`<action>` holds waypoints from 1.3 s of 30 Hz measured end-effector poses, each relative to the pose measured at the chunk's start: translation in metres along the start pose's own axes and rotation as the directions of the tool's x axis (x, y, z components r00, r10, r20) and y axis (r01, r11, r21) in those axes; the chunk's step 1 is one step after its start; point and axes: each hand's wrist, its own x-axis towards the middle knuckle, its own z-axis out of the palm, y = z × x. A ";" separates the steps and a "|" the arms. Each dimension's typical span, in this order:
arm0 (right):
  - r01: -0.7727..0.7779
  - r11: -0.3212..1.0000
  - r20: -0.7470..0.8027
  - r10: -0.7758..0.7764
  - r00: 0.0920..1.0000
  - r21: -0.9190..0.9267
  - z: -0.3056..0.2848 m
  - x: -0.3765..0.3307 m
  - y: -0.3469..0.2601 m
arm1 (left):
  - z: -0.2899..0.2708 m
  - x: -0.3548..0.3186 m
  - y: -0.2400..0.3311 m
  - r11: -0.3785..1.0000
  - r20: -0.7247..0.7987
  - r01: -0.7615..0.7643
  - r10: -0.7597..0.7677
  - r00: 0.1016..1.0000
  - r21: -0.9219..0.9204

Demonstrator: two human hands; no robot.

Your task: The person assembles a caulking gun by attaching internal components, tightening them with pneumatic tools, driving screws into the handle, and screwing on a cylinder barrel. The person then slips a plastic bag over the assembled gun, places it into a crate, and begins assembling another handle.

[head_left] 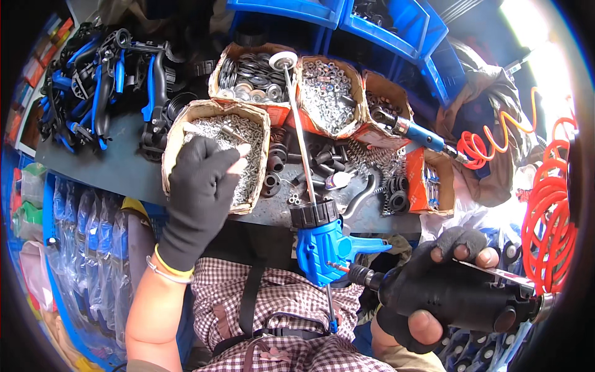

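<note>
Reaching into a torn cardboard box of small shiny screws, the left hand, in a black knit glove, pinches one between curled fingertips. The right hand, in a worn fingerless glove, is wrapped tight around a smooth black driver, its bit at a blue plastic part on a thin steel rod.

The left hand wears a black knitted fabric glove that covers it down to the wrist, with the tips of the thumb and first finger cut away, and just below the glove's cuff sit a thin yellow band and a slim silver bangle on a bare forearm. The right hand wears a matching black knitted glove, likewise open at the fingertips. Beside the bangle, toward the body, the person wears a short-sleeved shirt in a small maroon-and-white check, crossed by a black webbing strap with a buckle.
</note>
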 end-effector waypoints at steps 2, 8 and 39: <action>-0.008 1.000 0.154 0.009 0.988 -0.008 0.003 -0.003 -0.008 | 0.004 -0.012 0.022 0.897 -0.076 -0.010 -0.026 0.997 -0.441; 0.008 0.985 0.307 -0.061 0.950 0.171 0.011 0.000 -0.002 | 0.021 -0.073 0.082 -0.423 0.555 0.404 -0.338 0.760 -0.811; 0.156 0.946 0.153 -0.205 0.967 0.284 0.028 -0.020 0.006 | 0.013 -0.087 0.122 -0.845 0.771 0.273 -0.228 0.594 -0.460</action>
